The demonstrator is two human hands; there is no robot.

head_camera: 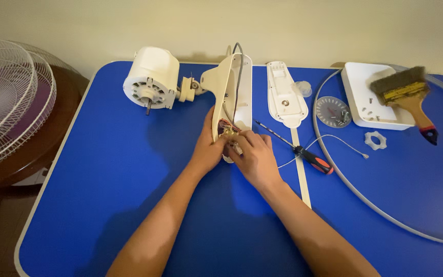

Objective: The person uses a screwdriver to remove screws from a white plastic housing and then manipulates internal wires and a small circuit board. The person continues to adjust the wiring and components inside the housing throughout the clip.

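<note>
Blue table [103, 169] holds an opened fan housing [232, 92], where the left hand [208, 149] grips its wall and the right hand [255, 156] pinches the wiring [227, 128] inside, screwdriver [296, 147] just beside the right.

A red-handled screwdriver [296, 147] lies mid-tabletop; a paintbrush [405, 96] rests on a white tray [361, 97] near the far right corner; wire fan guards [7, 100], possibly two, sit beyond the left edge.

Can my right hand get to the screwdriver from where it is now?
Probably yes. The right hand is at the open fan housing, and the screwdriver lies just beside it on the blue table, with nothing between them.
</note>
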